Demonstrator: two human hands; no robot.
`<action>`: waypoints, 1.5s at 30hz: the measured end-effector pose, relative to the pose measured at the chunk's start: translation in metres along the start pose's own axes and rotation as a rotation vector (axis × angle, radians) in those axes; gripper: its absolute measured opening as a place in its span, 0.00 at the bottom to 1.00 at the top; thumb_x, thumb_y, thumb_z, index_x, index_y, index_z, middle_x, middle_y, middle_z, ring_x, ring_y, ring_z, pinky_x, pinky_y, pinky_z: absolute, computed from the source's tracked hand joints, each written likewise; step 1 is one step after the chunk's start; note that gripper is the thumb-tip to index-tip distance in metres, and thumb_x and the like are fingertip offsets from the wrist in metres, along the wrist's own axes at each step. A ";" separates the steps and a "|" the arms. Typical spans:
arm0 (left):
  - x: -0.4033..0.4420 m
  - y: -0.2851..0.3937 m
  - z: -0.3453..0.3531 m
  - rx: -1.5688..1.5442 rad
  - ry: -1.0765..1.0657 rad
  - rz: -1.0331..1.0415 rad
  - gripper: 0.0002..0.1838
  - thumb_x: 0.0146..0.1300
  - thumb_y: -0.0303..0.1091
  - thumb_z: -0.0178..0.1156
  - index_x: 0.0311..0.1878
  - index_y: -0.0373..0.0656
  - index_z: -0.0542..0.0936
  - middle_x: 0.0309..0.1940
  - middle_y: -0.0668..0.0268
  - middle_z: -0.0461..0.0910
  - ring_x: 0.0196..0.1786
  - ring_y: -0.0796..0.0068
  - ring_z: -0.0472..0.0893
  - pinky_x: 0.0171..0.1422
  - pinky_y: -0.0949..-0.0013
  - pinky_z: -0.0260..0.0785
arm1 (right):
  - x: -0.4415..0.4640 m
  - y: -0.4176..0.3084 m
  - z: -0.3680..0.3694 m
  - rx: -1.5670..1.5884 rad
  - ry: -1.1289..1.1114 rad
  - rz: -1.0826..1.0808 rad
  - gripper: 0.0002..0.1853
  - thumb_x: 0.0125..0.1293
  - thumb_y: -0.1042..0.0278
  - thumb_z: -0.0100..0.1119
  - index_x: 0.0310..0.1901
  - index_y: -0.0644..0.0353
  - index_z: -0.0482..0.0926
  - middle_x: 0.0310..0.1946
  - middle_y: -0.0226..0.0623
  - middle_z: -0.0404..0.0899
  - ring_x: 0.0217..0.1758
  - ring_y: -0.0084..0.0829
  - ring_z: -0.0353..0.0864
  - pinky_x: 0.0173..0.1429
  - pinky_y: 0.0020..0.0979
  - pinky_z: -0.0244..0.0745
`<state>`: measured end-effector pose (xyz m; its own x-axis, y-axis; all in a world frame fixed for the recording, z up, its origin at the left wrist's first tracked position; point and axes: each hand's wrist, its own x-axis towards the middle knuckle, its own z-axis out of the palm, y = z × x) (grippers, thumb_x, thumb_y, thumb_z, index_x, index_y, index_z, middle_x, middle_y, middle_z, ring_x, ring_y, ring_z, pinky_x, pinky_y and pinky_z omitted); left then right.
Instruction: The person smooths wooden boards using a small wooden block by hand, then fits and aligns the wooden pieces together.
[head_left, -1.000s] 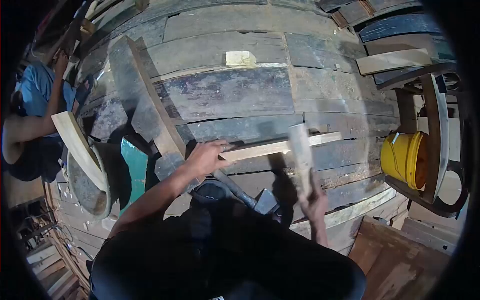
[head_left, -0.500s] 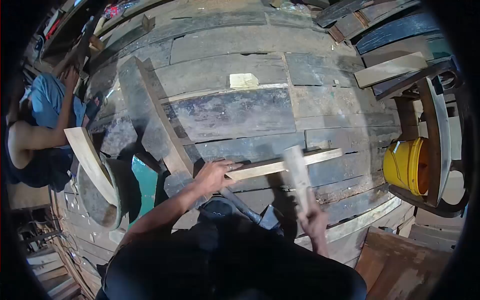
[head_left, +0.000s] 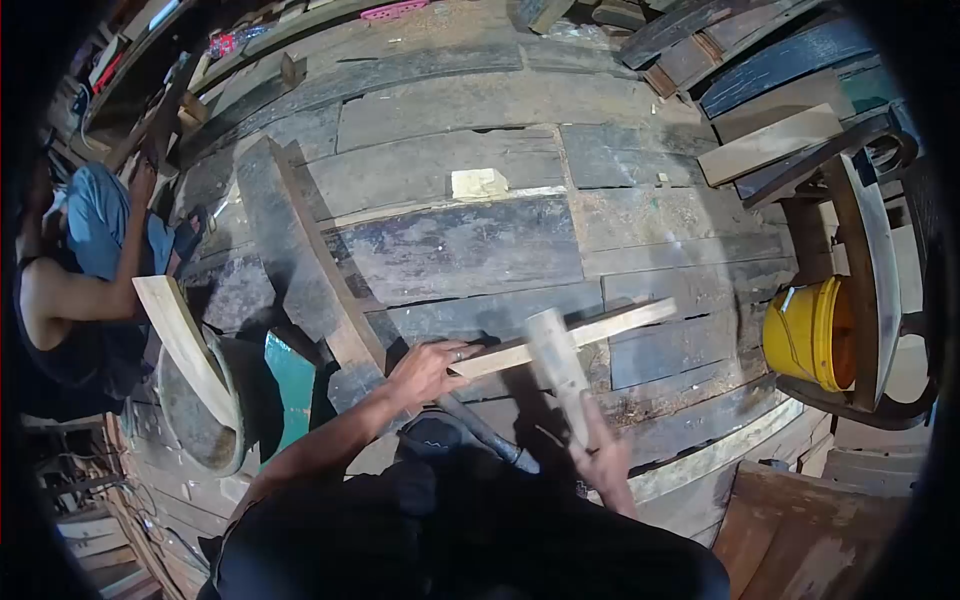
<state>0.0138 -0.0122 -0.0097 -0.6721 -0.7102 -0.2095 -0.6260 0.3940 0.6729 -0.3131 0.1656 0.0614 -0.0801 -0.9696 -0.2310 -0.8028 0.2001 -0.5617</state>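
Observation:
My left hand (head_left: 428, 372) is closed around the near left end of a pale wooden strip (head_left: 640, 317), which slants up to the right above the floorboards. My right hand (head_left: 602, 462) grips the lower end of a short, flat piece of wood (head_left: 557, 362). That piece crosses in front of the strip's middle and is slightly blurred, so I cannot tell whether the two touch. Below my left hand lies a dark tool handle (head_left: 480, 430), its lower end partly hidden by my clothing. A thick timber beam (head_left: 300, 245) runs up and away from beside my left hand.
A round basin (head_left: 205, 420) holds a pale plank (head_left: 185, 340), beside a green board (head_left: 288, 390). Another person (head_left: 85, 290) sits at the left. A yellow bucket (head_left: 800, 335) stands at the right by a wooden chair frame (head_left: 850, 280). A small pale block (head_left: 478, 183) lies farther out.
My right hand has shifted left with the short piece of wood, across the strip. My left hand stays on the strip's end. The whole view has tilted slightly.

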 end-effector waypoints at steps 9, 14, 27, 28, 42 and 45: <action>0.008 0.006 -0.004 -0.014 0.164 0.059 0.34 0.66 0.53 0.73 0.65 0.34 0.85 0.61 0.46 0.87 0.62 0.47 0.87 0.69 0.54 0.80 | 0.041 -0.014 -0.026 0.165 0.171 0.167 0.43 0.64 0.63 0.68 0.83 0.43 0.68 0.50 0.60 0.89 0.46 0.58 0.92 0.49 0.49 0.87; 0.023 0.006 -0.026 -0.010 0.109 -0.082 0.32 0.64 0.49 0.76 0.65 0.38 0.85 0.61 0.48 0.86 0.63 0.46 0.86 0.68 0.53 0.80 | 0.034 -0.049 -0.017 -0.259 -0.213 0.008 0.42 0.63 0.57 0.70 0.81 0.38 0.72 0.58 0.59 0.87 0.51 0.56 0.92 0.54 0.51 0.88; 0.012 0.011 -0.025 -0.146 0.173 -0.121 0.34 0.69 0.58 0.71 0.72 0.51 0.83 0.68 0.47 0.82 0.69 0.43 0.82 0.75 0.49 0.76 | 0.058 -0.029 -0.014 0.075 -0.009 0.222 0.42 0.69 0.54 0.67 0.85 0.36 0.64 0.47 0.63 0.89 0.46 0.64 0.91 0.54 0.50 0.89; 0.013 0.007 -0.022 -0.122 0.169 -0.113 0.33 0.69 0.59 0.70 0.71 0.51 0.83 0.68 0.47 0.82 0.70 0.43 0.81 0.75 0.50 0.75 | 0.049 -0.030 -0.004 -0.045 -0.072 0.066 0.43 0.68 0.54 0.68 0.85 0.34 0.64 0.45 0.61 0.89 0.44 0.63 0.91 0.52 0.52 0.88; 0.010 0.014 -0.025 -0.109 0.135 -0.115 0.31 0.74 0.58 0.66 0.72 0.50 0.82 0.66 0.51 0.84 0.64 0.43 0.84 0.70 0.49 0.78 | 0.060 -0.019 -0.002 0.171 0.145 0.146 0.43 0.68 0.62 0.68 0.85 0.49 0.64 0.44 0.55 0.91 0.42 0.45 0.93 0.48 0.46 0.85; 0.011 0.002 -0.019 0.040 0.056 -0.131 0.31 0.73 0.56 0.66 0.72 0.48 0.82 0.65 0.51 0.84 0.64 0.43 0.84 0.69 0.50 0.79 | 0.028 -0.038 0.015 -0.115 -0.070 -0.238 0.43 0.63 0.62 0.70 0.82 0.37 0.70 0.47 0.57 0.89 0.41 0.62 0.89 0.48 0.53 0.87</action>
<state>0.0128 -0.0304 0.0034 -0.5610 -0.7882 -0.2531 -0.7230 0.3176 0.6135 -0.2757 0.1327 0.0643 0.1570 -0.9746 -0.1596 -0.8564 -0.0538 -0.5135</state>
